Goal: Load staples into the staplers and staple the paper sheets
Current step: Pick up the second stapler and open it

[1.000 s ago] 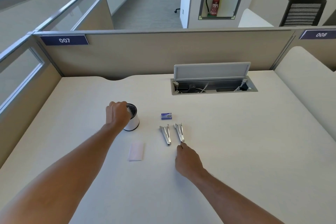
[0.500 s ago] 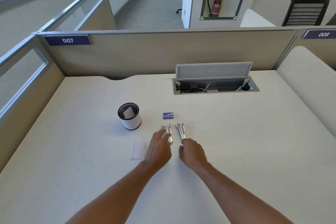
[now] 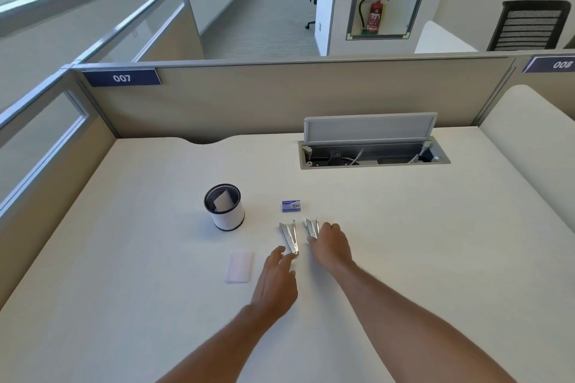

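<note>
- Two metal staplers lie side by side on the cream desk (image 3: 404, 258), both pointing away from the person and slightly apart from each other.
- The left stapler (image 3: 289, 236) lies bare, its near tip just at the fingertips of the left hand (image 3: 275, 283).
- The left hand's grip is spread: fingers straight and relaxed, palm down, holding nothing.
- The right stapler (image 3: 312, 226) shows only its far end; the right hand (image 3: 330, 246) covers its near part.
- The right hand's fingers curl down over that stapler, the thumb at its left edge; whether the grip actually closes on it I cannot tell.
- A small blue staple box (image 3: 291, 205) sits just beyond the two staplers, apart from both.
- A small white paper sheet (image 3: 239, 266) lies flat on the desk to the left of the left hand, not touched.
- A mesh pen cup (image 3: 224, 211) with a white band stands upright left of the staple box; a folded white slip leans inside it.
- Farther back, a cable hatch (image 3: 373, 152) is set into the desk with its lid raised.
</note>
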A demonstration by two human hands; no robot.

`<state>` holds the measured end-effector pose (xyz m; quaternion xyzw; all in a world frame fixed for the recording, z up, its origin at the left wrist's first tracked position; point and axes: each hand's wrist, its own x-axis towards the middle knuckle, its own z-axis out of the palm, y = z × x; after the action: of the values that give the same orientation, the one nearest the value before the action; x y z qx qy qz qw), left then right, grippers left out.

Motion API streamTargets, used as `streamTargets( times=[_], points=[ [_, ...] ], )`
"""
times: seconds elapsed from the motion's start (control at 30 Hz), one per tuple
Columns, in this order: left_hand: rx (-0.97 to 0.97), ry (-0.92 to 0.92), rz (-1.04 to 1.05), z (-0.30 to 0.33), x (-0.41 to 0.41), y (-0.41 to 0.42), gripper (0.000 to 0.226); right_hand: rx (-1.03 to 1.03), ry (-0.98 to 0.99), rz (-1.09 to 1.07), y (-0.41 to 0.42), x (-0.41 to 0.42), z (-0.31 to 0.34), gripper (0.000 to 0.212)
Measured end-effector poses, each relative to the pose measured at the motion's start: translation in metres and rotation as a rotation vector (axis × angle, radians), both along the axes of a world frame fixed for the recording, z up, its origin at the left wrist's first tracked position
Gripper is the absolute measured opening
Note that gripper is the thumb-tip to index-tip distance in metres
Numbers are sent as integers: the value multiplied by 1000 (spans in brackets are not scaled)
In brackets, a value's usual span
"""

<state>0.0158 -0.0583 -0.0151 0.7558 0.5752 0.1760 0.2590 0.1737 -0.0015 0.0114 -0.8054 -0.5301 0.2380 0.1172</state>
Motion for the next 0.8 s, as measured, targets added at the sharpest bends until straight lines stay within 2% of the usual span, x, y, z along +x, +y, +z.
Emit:
streamTargets(
  times=[0.2, 0.33, 0.43, 0.53, 0.6, 0.7, 0.8],
  points=[
    [-34, -5, 36, 2, 0, 2, 45, -20, -104, 43, 3, 2, -4, 24],
    [-54, -35, 48, 6, 2, 3, 43, -18, -96, 54, -3, 6, -9, 24],
    [-38, -124, 79, 8, 4, 4, 37, -26, -35, 65, -9, 15, -13, 22],
    [-96, -284, 212, 17, 10, 5, 28, -5, 265, -29, -20, 24, -13, 22],
    [-171, -392, 307, 25, 15, 7, 20, 21, 608, -109, -33, 26, -7, 29],
    [-304, -575, 396, 35, 23, 11, 13, 4, 1128, -241, -53, 25, 5, 20],
    [-495, -871, 431, 45, 27, 13, 8, -56, 1381, -256, -69, 22, 16, 21]
  ],
)
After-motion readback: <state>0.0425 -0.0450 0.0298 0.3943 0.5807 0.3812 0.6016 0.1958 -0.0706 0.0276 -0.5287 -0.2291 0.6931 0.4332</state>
